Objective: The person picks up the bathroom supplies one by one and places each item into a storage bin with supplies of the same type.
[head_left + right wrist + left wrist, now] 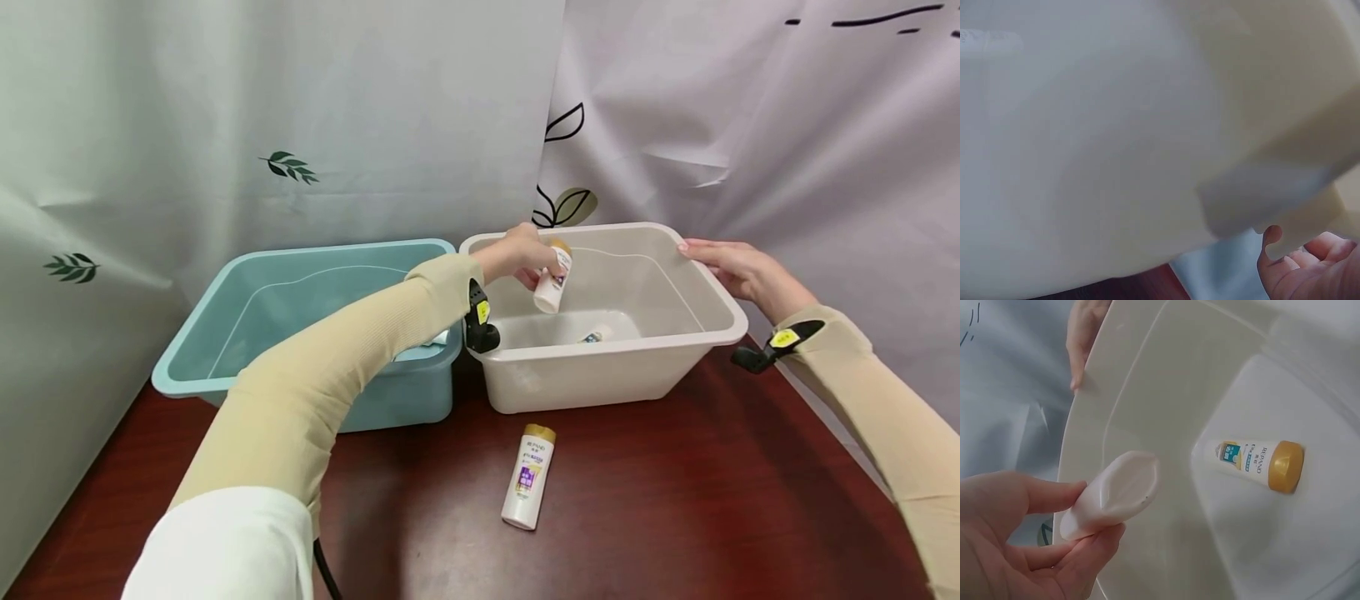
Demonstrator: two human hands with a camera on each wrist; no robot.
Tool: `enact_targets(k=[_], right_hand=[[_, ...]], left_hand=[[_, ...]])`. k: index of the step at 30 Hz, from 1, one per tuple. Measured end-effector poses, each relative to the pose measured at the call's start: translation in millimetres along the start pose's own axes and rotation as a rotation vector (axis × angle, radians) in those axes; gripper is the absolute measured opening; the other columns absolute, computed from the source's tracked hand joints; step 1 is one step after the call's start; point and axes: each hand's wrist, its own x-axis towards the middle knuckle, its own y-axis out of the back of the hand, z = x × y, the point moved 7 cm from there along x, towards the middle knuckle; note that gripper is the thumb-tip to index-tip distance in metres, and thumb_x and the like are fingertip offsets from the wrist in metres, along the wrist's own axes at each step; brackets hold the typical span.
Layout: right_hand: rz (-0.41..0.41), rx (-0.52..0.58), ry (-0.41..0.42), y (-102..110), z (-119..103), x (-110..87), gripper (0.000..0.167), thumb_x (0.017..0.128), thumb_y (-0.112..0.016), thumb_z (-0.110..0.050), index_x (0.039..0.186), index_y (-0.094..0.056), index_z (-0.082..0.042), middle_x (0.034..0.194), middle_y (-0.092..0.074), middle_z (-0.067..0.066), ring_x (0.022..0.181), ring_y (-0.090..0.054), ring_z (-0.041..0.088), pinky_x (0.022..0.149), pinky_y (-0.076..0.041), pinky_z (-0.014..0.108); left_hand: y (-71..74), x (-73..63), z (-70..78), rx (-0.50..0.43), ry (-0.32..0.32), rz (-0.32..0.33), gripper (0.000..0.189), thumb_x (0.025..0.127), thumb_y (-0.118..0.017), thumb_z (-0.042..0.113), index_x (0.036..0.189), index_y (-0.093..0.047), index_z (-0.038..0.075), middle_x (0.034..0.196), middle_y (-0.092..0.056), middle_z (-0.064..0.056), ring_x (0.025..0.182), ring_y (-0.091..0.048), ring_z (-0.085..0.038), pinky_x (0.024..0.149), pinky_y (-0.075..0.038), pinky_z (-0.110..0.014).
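Note:
My left hand (525, 254) grips a white bottle with a gold cap (552, 287) between thumb and fingers, over the pale beige tub (600, 350). In the left wrist view, the held bottle (1119, 487) shows its base, tilted toward the tub's inside. On the tub floor lies a white tube with a gold cap (1260, 464), lettered REPAND. My right hand (738, 267) rests against the tub's right rim, fingers nearly straight along it. In the right wrist view the right hand (1310, 269) shows below the rim, partly cut off by the frame.
A blue tub (225, 333) stands to the left, touching or close beside the beige one, partly hidden behind my left forearm. Another white bottle with a gold cap (528, 479) lies on the dark red table (637, 500) in front. A patterned curtain (375, 125) hangs behind.

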Motion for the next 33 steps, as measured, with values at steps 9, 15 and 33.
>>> enact_targets(k=[9,15,33], right_hand=[[0.018,-0.03,0.002,1,2,-2.7,0.018,0.091,-0.063,-0.034,0.074,-0.068,-0.038,0.075,-0.068,-0.016,0.071,-0.067,0.001,0.065,-0.055,0.021],[0.014,-0.019,0.001,0,2,-5.2,0.019,0.091,-0.063,-0.033,0.074,-0.067,-0.038,0.075,-0.068,-0.015,0.071,-0.067,0.001,0.065,-0.055,0.021],[0.026,-0.007,0.013,-5,3,-11.1,0.016,0.09,-0.065,-0.033,0.075,-0.068,-0.038,0.074,-0.07,-0.014,0.069,-0.068,0.002,0.064,-0.056,0.021]], left_hand=[[-7.6,6.7,4.4,0.147,-0.028,-0.04,0.046,0.084,-0.072,0.011,0.119,-0.046,-0.004,0.114,-0.057,-0.015,0.076,-0.068,-0.022,0.068,-0.058,-0.027],[-10.5,10.7,8.6,0.193,-0.055,-0.051,0.042,0.084,-0.071,0.012,0.116,-0.05,-0.006,0.112,-0.059,-0.016,0.083,-0.07,-0.023,0.066,-0.058,-0.025],[-22.9,21.7,1.6,0.2,-0.083,-0.133,0.031,0.084,-0.071,0.009,0.106,-0.058,-0.009,0.111,-0.064,-0.02,0.063,-0.063,-0.016,0.066,-0.058,-0.027]])
